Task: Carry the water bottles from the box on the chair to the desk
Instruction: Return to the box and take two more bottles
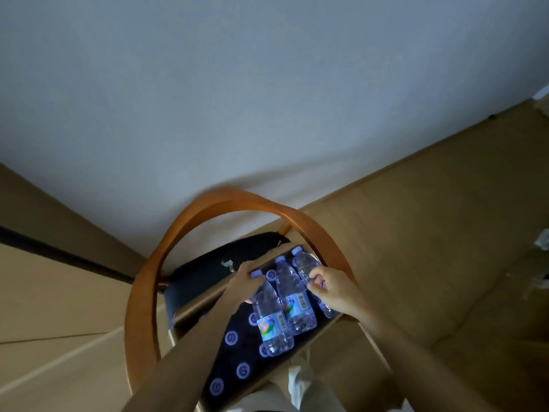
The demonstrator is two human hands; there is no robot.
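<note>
1. I see a pale wall [267, 99] filling the upper view, with a tan floor [445, 233] below it at right.
2. A chair [142, 292] with a curved orange-brown wooden back and a dark seat stands against the wall.
3. A cardboard box [196, 306] rests on the chair seat. Its top is open, and bottle caps [231, 338] show in its dark interior.
4. Three bottles [292, 295] of clear water with blue caps lie side by side above the box opening, touching one another.
5. My left hand [245, 281] grips the neck end of the left bottle [271, 319]; its fingers curl round it at the box rim.
6. My right hand [328, 288] pinches the right bottle [306, 264] at mid-body.
7. The middle bottle sits between the two hands; I cannot tell whether either hand touches it.
</note>
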